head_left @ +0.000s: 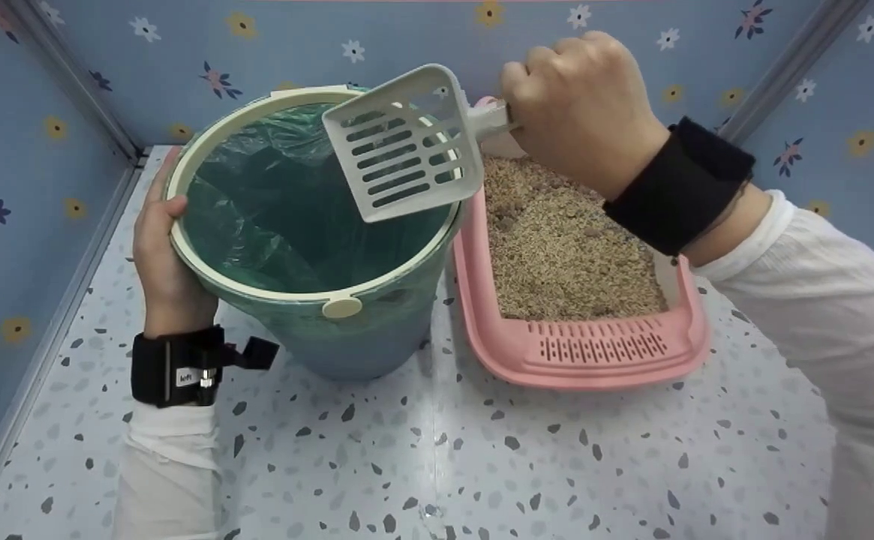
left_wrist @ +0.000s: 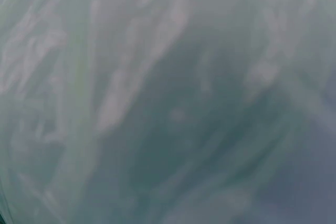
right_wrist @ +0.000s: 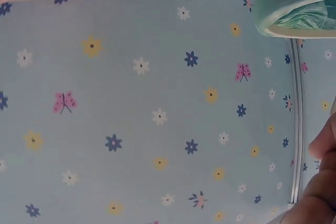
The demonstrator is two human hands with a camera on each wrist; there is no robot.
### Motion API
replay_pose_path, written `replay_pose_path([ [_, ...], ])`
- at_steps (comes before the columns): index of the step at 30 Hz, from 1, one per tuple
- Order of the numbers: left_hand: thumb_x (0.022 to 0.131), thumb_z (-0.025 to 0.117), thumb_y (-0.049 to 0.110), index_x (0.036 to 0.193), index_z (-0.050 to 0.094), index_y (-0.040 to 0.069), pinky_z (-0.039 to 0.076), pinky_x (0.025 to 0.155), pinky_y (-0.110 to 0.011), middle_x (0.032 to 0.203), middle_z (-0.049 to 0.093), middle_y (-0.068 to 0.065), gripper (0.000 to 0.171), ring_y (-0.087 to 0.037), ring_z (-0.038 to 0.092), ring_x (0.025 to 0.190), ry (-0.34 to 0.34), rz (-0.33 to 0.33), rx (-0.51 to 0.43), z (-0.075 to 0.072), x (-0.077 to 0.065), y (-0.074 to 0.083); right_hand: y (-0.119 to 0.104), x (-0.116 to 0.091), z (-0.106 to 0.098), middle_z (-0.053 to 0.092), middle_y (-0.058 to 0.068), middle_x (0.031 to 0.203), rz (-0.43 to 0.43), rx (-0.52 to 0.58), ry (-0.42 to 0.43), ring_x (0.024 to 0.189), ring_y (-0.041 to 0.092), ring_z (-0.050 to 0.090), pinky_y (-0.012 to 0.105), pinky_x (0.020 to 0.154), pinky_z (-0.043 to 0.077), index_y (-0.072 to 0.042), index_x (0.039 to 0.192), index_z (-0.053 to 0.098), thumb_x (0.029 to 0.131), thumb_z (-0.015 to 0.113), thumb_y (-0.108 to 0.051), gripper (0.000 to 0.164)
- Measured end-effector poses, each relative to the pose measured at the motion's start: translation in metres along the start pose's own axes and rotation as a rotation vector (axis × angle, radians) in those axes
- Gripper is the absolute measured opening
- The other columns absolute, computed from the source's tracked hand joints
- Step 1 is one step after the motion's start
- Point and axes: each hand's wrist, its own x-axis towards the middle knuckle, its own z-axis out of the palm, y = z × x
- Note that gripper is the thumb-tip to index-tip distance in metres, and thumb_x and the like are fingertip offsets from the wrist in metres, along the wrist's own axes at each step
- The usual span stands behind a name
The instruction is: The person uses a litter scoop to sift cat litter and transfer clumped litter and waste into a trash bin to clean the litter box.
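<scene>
Scoop point(head_left: 420, 150) overhangs bin point(head_left: 294, 295) (handle point(head_left: 491, 120) end hidden).

We hold our right hand point(head_left: 583, 105) high, its fingers point(head_left: 528, 88) curled tight; our left hand point(head_left: 170, 262) stands lower, fingers extended, thumb point(head_left: 169, 212) angled inward.

Two hands point(head_left: 166, 262) point(head_left: 579, 112) in action | just one scoop point(head_left: 470, 157) | one bin point(head_left: 279, 294) | one green liner point(head_left: 294, 202) | one pink tray point(head_left: 602, 371) | two wristbands point(head_left: 155, 371) point(head_left: 677, 187) | two sleeves point(head_left: 170, 465) point(head_left: 797, 285)

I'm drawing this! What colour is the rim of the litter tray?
The litter tray's rim is pink, seen best in the head view.
</scene>
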Motion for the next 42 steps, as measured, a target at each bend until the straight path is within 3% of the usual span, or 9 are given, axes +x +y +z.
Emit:
replay_pose_path([
  [8, 0.096, 0.025, 0.004, 0.148, 0.030, 0.014, 0.028, 0.112, -0.031, 0.150, 0.034, -0.003, 0.053, -0.014, 0.037, 0.135, -0.005, -0.002, -0.006, 0.001, -0.001, 0.001, 0.018, -0.023, -0.001, 0.028, 0.005, 0.045, 0.145, 0.054, -0.066, 0.041, 0.018, 0.021, 0.031, 0.042, 0.012, -0.008, 0.053, 0.033, 0.071, 0.042, 0.003, 0.024],
  [14, 0.096, 0.025, 0.003, 0.148, 0.031, 0.014, 0.028, 0.112, -0.031, 0.150, 0.034, -0.003, 0.053, -0.014, 0.038, 0.135, 0.001, -0.004, -0.025, 0.000, -0.001, 0.001, 0.034, -0.044, 0.005, 0.027, 0.005, 0.047, 0.269, 0.099, -0.097, 0.043, 0.020, 0.021, 0.033, 0.043, 0.011, -0.009, 0.053, 0.032, 0.068, 0.041, 0.002, 0.020],
  [18, 0.097, 0.024, 0.004, 0.148, 0.031, 0.015, 0.029, 0.112, -0.031, 0.150, 0.034, -0.003, 0.053, -0.013, 0.038, 0.135, 0.007, -0.011, -0.010, -0.001, 0.000, 0.001, 0.046, -0.058, 0.009, 0.026, 0.005, 0.045, 0.302, 0.084, -0.112, 0.043, 0.020, 0.020, 0.033, 0.042, 0.010, -0.009, 0.052, 0.031, 0.073, 0.045, -0.002, 0.026],
  [25, 0.097, 0.025, 0.004, 0.148, 0.031, 0.015, 0.029, 0.112, -0.030, 0.150, 0.035, -0.003, 0.053, -0.013, 0.039, 0.134, 0.014, -0.020, -0.019, -0.001, 0.000, 0.003, 0.055, -0.084, 0.017, 0.027, 0.004, 0.045, 0.346, 0.061, -0.197, 0.043, 0.020, 0.022, 0.032, 0.040, 0.013, -0.011, 0.053, 0.032, 0.088, 0.057, -0.026, 0.047],
  [28, 0.097, 0.025, 0.004, 0.148, 0.031, 0.015, 0.029, 0.111, -0.030, 0.150, 0.035, -0.002, 0.053, -0.013, 0.039, 0.134, 0.017, -0.020, -0.025, -0.001, 0.000, 0.003, 0.057, -0.095, 0.022, 0.028, 0.004, 0.045, 0.351, 0.042, -0.233, 0.042, 0.020, 0.023, 0.032, 0.040, 0.013, -0.010, 0.052, 0.032, 0.087, 0.054, -0.019, 0.042],
  [32, 0.096, 0.027, 0.004, 0.147, 0.033, 0.014, 0.030, 0.111, -0.030, 0.149, 0.036, -0.003, 0.052, -0.014, 0.039, 0.134, 0.024, -0.024, -0.050, -0.001, -0.001, 0.003, 0.057, -0.111, 0.031, 0.027, 0.003, 0.044, 0.364, 0.043, -0.303, 0.042, 0.018, 0.023, 0.031, 0.040, 0.014, -0.010, 0.051, 0.032, 0.076, 0.046, -0.005, 0.029],
  [37, 0.096, 0.027, 0.004, 0.147, 0.033, 0.014, 0.030, 0.111, -0.031, 0.149, 0.036, -0.003, 0.052, -0.014, 0.039, 0.134, 0.021, -0.020, -0.030, -0.001, -0.002, 0.003, 0.059, -0.134, 0.044, 0.022, 0.000, 0.047, 0.392, 0.059, -0.410, 0.044, 0.018, 0.023, 0.033, 0.038, 0.016, -0.012, 0.050, 0.030, 0.074, 0.050, -0.007, 0.031],
  [42, 0.096, 0.025, 0.004, 0.147, 0.033, 0.014, 0.029, 0.112, -0.031, 0.149, 0.036, -0.004, 0.052, -0.015, 0.039, 0.134, 0.022, -0.023, -0.047, 0.000, -0.001, 0.002, 0.060, -0.156, 0.057, 0.026, 0.000, 0.049, 0.421, 0.077, -0.498, 0.043, 0.021, 0.028, 0.037, 0.036, 0.020, -0.013, 0.051, 0.032, 0.070, 0.057, -0.009, 0.032],
])
